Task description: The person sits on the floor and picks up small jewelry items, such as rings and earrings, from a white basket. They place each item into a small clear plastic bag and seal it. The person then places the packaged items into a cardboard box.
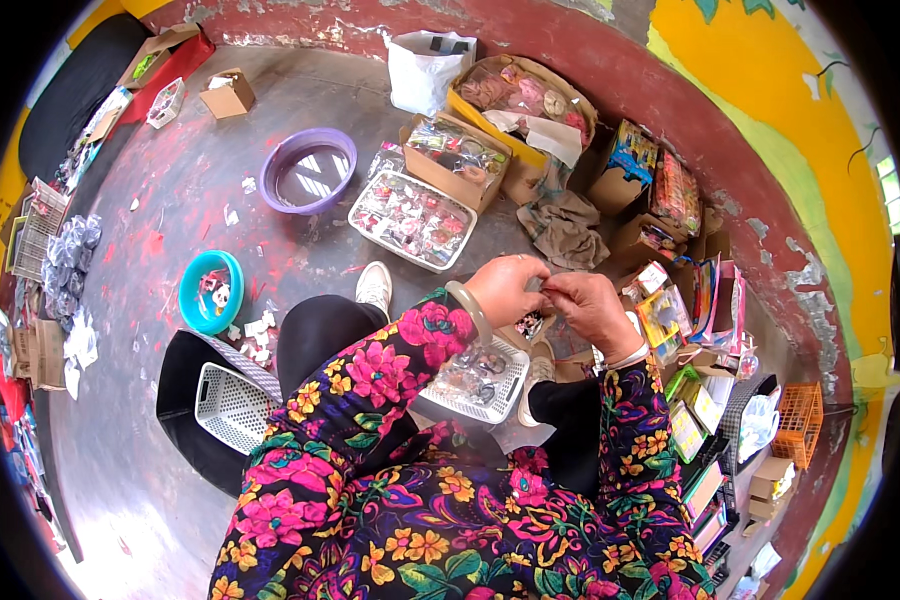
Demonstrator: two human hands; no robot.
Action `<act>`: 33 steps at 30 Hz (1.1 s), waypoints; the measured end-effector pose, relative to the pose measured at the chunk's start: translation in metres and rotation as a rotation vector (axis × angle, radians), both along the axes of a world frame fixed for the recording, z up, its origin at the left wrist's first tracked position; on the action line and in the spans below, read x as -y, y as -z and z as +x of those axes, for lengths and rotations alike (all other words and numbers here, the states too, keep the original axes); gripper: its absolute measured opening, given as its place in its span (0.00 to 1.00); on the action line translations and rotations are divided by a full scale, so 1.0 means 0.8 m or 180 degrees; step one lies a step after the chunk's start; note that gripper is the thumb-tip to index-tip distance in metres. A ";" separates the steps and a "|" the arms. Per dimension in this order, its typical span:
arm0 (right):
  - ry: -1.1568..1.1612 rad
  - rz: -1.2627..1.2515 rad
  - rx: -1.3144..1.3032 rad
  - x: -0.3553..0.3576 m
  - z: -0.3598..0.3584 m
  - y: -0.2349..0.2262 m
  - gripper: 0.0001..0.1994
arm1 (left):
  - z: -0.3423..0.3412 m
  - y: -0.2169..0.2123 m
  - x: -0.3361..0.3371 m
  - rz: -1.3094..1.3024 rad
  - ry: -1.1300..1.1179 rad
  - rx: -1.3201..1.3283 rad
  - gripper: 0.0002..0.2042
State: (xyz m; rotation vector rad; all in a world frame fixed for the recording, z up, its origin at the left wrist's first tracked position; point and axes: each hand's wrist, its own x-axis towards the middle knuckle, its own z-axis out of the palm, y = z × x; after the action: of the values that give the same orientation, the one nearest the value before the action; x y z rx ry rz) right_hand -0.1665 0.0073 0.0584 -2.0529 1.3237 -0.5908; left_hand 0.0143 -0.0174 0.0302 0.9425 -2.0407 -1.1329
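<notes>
My left hand (508,288) and my right hand (592,308) meet in front of my body, fingertips together. Both are closed in a pinch on something too small to make out. Just below the fingers a small dark and pink piece (530,323) shows, partly hidden; whether it hangs from them I cannot tell. Under my hands a white plastic basket (515,385) holds clear bags with dark ring-shaped items, partly covered by my left sleeve. Beyond my hands stands a white basket (360,222) full of small packaged pieces in red, pink and dark colours.
Far ahead are a cardboard box (485,190) of packets, a yellow tub (530,160) and a white bag (425,75). A purple basin (267,185) and a teal basin (192,300) stand to the left. Boxes and an orange crate (798,425) line the right wall.
</notes>
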 end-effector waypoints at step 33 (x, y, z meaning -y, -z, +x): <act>0.0519 0.0846 0.0935 -0.001 0.005 -0.009 0.08 | -0.003 0.015 0.004 0.2402 0.0201 -0.0862 0.08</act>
State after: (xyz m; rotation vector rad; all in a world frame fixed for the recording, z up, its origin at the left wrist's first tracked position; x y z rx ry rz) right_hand -0.1622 0.0081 0.0653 -1.5888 1.3215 -0.7154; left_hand 0.0117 -0.0209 0.0185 0.9865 -1.4314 -2.0082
